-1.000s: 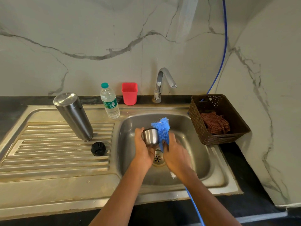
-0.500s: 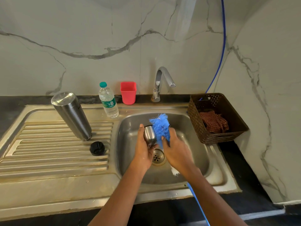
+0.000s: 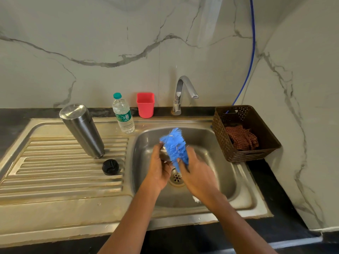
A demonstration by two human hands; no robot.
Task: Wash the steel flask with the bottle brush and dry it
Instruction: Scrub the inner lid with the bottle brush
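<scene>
Holding steel cup (image 3: 163, 153), left grip (image 3: 159, 168); bottle brush (image 3: 175, 146), right grip (image 3: 198, 173); cloth (image 3: 240, 137) inside basket (image 3: 222, 140).

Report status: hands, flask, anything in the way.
Left hand grips small steel cup; right hand grips bottle brush, bristles against cup, over sink. Flask stands on drainboard, untouched. Nothing blocking.

1. The room is bright, and the light is soft and even.
2. White shine sits on the top of the steel flask (image 3: 82, 131) and on the ribs of the sink (image 3: 55, 173).
3. Shadows are faint with soft edges.
4. The blue brush (image 3: 175, 147) and the right hand (image 3: 198, 175) look smeared with blur.
5. Straight lines bend near the picture's edges.
</scene>
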